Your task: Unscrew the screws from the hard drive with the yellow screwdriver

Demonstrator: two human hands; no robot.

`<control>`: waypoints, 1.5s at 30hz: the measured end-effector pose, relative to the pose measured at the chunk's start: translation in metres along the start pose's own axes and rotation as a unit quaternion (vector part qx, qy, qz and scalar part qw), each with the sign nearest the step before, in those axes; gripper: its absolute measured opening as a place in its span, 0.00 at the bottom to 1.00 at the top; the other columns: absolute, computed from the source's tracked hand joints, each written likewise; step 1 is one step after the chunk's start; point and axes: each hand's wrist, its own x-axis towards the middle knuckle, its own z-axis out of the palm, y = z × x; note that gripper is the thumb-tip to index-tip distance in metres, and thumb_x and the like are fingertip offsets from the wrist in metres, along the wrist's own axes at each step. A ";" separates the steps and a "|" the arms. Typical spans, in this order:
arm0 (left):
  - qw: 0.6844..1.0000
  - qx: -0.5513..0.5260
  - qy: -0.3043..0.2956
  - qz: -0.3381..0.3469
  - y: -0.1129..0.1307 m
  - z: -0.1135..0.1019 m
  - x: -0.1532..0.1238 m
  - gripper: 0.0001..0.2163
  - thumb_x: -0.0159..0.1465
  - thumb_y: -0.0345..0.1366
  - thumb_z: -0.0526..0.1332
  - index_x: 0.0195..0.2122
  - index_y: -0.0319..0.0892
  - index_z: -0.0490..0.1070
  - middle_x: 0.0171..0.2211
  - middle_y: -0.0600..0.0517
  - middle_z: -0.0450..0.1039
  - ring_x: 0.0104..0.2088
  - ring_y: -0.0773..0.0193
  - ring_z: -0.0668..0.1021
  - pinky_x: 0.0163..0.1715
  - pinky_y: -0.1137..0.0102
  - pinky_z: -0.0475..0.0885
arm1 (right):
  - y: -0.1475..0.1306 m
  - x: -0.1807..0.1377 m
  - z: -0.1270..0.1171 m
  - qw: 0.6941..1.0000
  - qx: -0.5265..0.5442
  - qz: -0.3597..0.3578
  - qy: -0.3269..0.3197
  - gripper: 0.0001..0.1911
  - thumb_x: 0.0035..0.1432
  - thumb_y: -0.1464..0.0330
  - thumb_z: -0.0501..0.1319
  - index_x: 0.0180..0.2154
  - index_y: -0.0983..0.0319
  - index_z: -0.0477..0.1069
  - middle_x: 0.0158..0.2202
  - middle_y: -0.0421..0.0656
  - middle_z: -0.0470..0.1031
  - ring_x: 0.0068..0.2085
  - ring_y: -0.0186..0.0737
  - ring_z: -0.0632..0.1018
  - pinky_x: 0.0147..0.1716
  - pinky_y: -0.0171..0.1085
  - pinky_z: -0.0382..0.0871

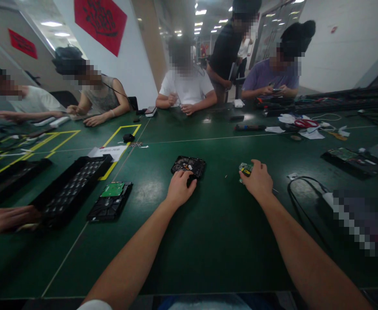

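A black hard drive (186, 162) lies on the green table with its inner side up, showing dark parts and a small light piece. My left hand (181, 188) grips its near edge, fingers over the top and thumb at the right side. To the right, my right hand (259, 181) is closed around a small green circuit board (241, 166) and a yellow-and-black handle (246, 171), seemingly a screwdriver's. A thin shaft pokes out on the other side of this hand. My palm hides part of both. Between the hands lies a tiny light bit (226, 176).
Left stands a long black tray (75, 185), with another person's hand (8, 219) at its near end. Beside it lies another hard drive (111, 202) with a green board. A cable (292, 198) and a further drive (350, 161) lie right. Several people sit across the table.
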 end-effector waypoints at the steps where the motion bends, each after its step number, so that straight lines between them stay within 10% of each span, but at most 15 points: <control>1: 1.000 -0.009 -0.001 -0.001 0.000 -0.001 0.000 0.13 0.68 0.42 0.62 0.51 0.44 0.75 0.43 0.45 0.75 0.48 0.52 0.76 0.52 0.58 0.74 | -0.002 -0.001 -0.001 1.000 0.000 -0.022 0.010 0.35 0.63 0.57 0.63 0.67 0.60 0.58 0.64 0.58 0.65 0.51 0.57 0.80 0.44 0.48 0.74; 9: 0.998 -0.042 -0.034 -0.033 -0.010 -0.012 -0.007 0.20 0.62 0.55 0.69 0.46 0.46 0.74 0.47 0.46 0.72 0.51 0.51 0.74 0.52 0.57 0.73 | -0.008 -0.010 -0.004 0.991 0.042 -0.122 0.023 0.35 0.62 0.71 0.62 0.68 0.60 0.57 0.57 0.49 0.76 0.56 0.55 0.77 0.52 0.50 0.73; 21: 0.989 -0.123 -0.084 0.015 -0.022 -0.036 -0.023 0.19 0.66 0.46 0.67 0.55 0.47 0.71 0.52 0.47 0.69 0.52 0.55 0.77 0.55 0.58 0.75 | -0.006 -0.012 0.001 0.978 -0.002 -0.203 0.047 0.24 0.61 0.74 0.60 0.59 0.62 0.71 0.54 0.52 0.76 0.53 0.54 0.77 0.50 0.49 0.73; 34: 0.980 -0.176 0.077 -0.055 0.004 -0.035 -0.027 0.12 0.72 0.42 0.58 0.50 0.44 0.75 0.39 0.49 0.78 0.37 0.61 0.79 0.39 0.66 0.74 | -0.046 -0.051 -0.013 0.924 0.119 -0.326 0.158 0.15 0.68 0.74 0.57 0.53 0.65 0.75 0.51 0.54 0.78 0.52 0.50 0.78 0.53 0.48 0.75; 45: 0.845 -0.511 0.022 -0.157 0.015 -0.023 -0.027 0.17 0.64 0.47 0.69 0.48 0.41 0.75 0.29 0.54 0.74 0.26 0.68 0.77 0.25 0.73 0.73 | -0.107 -0.097 0.018 0.825 0.086 -0.555 0.056 0.15 0.74 0.73 0.53 0.52 0.62 0.76 0.50 0.50 0.79 0.53 0.46 0.78 0.51 0.42 0.77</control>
